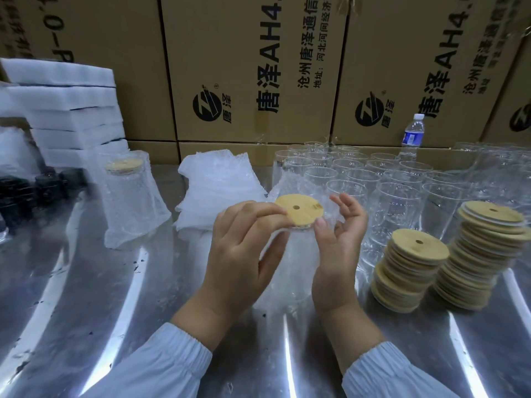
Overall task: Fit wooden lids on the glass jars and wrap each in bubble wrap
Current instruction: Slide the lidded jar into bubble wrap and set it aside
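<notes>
A glass jar [296,262] with a round wooden lid [300,209] on top stands at the centre of the metal table, with bubble wrap [290,186] around it. My left hand [244,251] grips the wrapped jar's left side, its fingers curled over the lid's edge. My right hand [339,248] holds the right side, thumb at the lid's rim, fingers spread against the wrap. A finished wrapped jar [132,196] with a lid stands to the left. Two stacks of wooden lids [413,268] [482,251] sit at the right.
Several bare glass jars [373,179] crowd the back right of the steel table [115,297]. A pile of bubble wrap sheets [215,185] lies behind centre. White foam stacks [71,110] rise at the left, cardboard boxes [258,67] wall the back, and a water bottle [412,136] stands there.
</notes>
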